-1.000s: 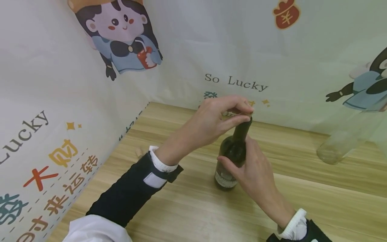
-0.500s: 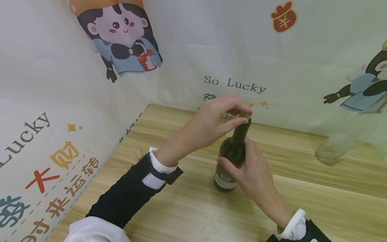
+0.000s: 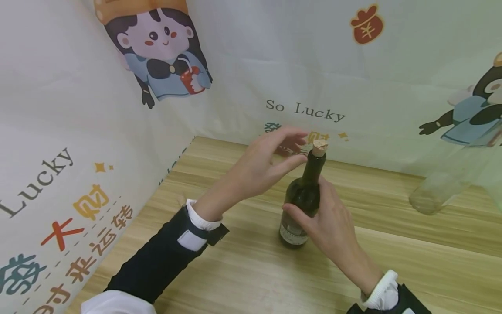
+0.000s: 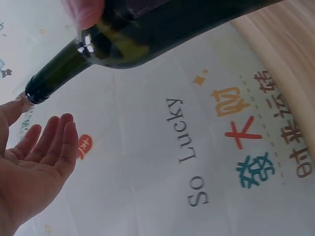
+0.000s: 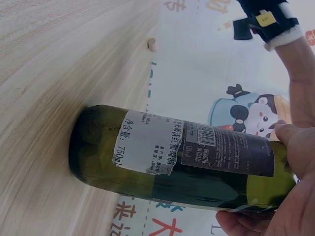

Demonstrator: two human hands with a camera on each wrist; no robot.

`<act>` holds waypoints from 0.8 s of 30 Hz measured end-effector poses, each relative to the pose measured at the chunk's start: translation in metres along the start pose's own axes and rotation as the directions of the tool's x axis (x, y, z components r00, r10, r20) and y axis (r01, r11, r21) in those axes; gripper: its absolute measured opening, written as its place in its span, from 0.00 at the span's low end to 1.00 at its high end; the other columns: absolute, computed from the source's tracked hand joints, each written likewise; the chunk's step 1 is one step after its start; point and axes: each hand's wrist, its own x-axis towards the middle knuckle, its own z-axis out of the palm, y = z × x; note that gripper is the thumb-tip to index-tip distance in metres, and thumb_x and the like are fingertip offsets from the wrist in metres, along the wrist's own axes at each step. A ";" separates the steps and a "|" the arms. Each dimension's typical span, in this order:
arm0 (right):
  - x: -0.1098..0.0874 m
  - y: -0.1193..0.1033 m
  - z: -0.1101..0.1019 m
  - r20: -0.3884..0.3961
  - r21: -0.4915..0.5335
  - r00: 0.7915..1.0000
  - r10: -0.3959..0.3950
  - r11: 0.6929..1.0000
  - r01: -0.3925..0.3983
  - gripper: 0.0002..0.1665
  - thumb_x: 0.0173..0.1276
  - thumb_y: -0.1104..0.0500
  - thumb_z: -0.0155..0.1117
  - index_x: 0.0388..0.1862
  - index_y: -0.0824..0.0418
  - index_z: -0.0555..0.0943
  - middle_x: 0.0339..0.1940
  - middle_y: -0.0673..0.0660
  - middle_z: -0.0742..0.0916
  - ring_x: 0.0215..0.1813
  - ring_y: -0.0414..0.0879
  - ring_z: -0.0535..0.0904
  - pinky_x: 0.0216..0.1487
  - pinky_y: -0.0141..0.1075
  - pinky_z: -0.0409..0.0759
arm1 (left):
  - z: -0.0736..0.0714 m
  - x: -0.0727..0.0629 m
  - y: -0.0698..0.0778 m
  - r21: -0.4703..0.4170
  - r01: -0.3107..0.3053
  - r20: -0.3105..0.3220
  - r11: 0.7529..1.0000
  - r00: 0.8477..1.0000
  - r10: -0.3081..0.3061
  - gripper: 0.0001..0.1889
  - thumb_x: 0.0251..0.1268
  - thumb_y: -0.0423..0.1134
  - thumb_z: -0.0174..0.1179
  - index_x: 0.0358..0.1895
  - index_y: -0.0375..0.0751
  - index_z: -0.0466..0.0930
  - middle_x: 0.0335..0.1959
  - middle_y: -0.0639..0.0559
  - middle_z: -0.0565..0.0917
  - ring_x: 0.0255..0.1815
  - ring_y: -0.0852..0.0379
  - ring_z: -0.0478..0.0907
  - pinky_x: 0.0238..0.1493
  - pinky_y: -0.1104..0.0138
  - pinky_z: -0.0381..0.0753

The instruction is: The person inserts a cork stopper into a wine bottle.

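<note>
A dark green wine bottle (image 3: 303, 192) stands upright on the wooden table, with a cork (image 3: 319, 148) sticking out of its mouth. My right hand (image 3: 333, 222) grips the bottle round its shoulder, the thumb across the near side. In the right wrist view the bottle (image 5: 216, 189) shows a white label and a dark label, and the right hand (image 5: 295, 167) wraps its upper body. My left hand (image 3: 262, 161) is just left of the neck, its fingers spread loosely and apart from the cork. The left wrist view has the left hand (image 4: 39, 167) with palm and fingers opened beneath the bottle mouth.
A clear glass vessel (image 3: 429, 198) stands on the table (image 3: 392, 253) to the right. In the right wrist view a small cork-coloured piece (image 5: 151, 44) lies near the table edge. A printed cloth (image 3: 235, 65) hangs behind and on the left.
My left hand, earlier with fingertips at the top of the bottle, has let go and drawn back left, uncovering the cork. The right hand and bottle have stayed put.
</note>
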 end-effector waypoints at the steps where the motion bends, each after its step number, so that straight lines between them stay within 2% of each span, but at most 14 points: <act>1: 0.000 0.000 -0.001 0.007 0.005 1.000 0.015 1.000 -0.015 0.50 0.62 0.41 0.79 0.73 0.60 0.67 0.57 0.62 0.83 0.52 0.60 0.83 0.44 0.59 0.83 | 0.001 -0.004 -0.003 -0.006 0.021 0.000 1.000 1.000 -0.021 0.22 0.76 0.37 0.62 0.69 0.36 0.73 0.58 0.47 0.83 0.54 0.58 0.82 0.57 0.68 0.81; 3: -0.002 0.001 -0.002 0.024 0.011 0.999 0.040 0.999 -0.041 0.51 0.65 0.39 0.76 0.77 0.60 0.64 0.60 0.63 0.83 0.54 0.60 0.83 0.46 0.59 0.82 | 0.004 -0.011 -0.011 -0.021 0.068 0.006 0.997 0.998 -0.068 0.22 0.78 0.40 0.61 0.69 0.36 0.72 0.59 0.48 0.82 0.55 0.60 0.80 0.57 0.69 0.81; 7: -0.005 0.004 -0.007 0.040 0.010 0.997 0.065 0.998 -0.066 0.48 0.71 0.37 0.67 0.80 0.57 0.60 0.64 0.64 0.81 0.50 0.59 0.83 0.43 0.54 0.82 | 0.012 -0.025 -0.026 -0.034 0.155 0.025 0.987 0.988 -0.154 0.22 0.81 0.44 0.56 0.69 0.37 0.72 0.61 0.50 0.81 0.57 0.60 0.78 0.58 0.66 0.81; 11: -0.010 0.011 -0.012 0.053 0.023 0.997 0.054 0.998 -0.055 0.43 0.78 0.38 0.57 0.81 0.57 0.59 0.67 0.64 0.80 0.52 0.58 0.82 0.43 0.51 0.82 | 0.019 -0.035 -0.038 -0.034 0.189 0.044 0.981 0.981 -0.188 0.23 0.79 0.45 0.59 0.69 0.37 0.72 0.61 0.48 0.81 0.58 0.57 0.79 0.60 0.61 0.82; 13: -0.013 0.015 -0.016 0.067 0.028 0.996 0.059 0.998 -0.061 0.41 0.81 0.38 0.52 0.82 0.57 0.58 0.69 0.64 0.78 0.56 0.60 0.82 0.46 0.54 0.84 | 0.024 -0.040 -0.043 -0.031 0.208 0.066 0.978 0.976 -0.205 0.25 0.76 0.45 0.63 0.69 0.37 0.72 0.62 0.46 0.81 0.59 0.55 0.79 0.61 0.58 0.81; 16: -0.017 0.022 -0.024 0.089 0.015 0.992 0.090 0.996 -0.092 0.38 0.83 0.39 0.46 0.83 0.56 0.57 0.71 0.65 0.76 0.55 0.64 0.83 0.46 0.60 0.84 | 0.032 -0.046 -0.049 -0.031 0.239 0.105 0.970 0.966 -0.235 0.31 0.70 0.45 0.69 0.71 0.37 0.71 0.64 0.45 0.80 0.61 0.53 0.79 0.63 0.57 0.80; 21: -0.021 0.042 -0.043 0.101 -0.046 0.984 0.147 0.989 -0.144 0.36 0.85 0.43 0.44 0.83 0.58 0.56 0.72 0.67 0.74 0.54 0.68 0.82 0.45 0.64 0.83 | 0.041 -0.050 -0.053 -0.084 0.290 0.147 0.953 0.950 -0.275 0.36 0.66 0.43 0.73 0.73 0.37 0.69 0.66 0.44 0.79 0.63 0.52 0.78 0.65 0.56 0.79; 24: -0.027 0.058 -0.053 0.094 -0.103 0.980 0.174 0.981 -0.164 0.37 0.85 0.43 0.44 0.82 0.62 0.57 0.71 0.70 0.74 0.52 0.68 0.83 0.37 0.58 0.84 | 0.046 -0.052 -0.054 -0.099 0.304 0.162 0.948 0.945 -0.286 0.36 0.65 0.43 0.73 0.73 0.37 0.69 0.66 0.45 0.79 0.64 0.52 0.77 0.65 0.55 0.79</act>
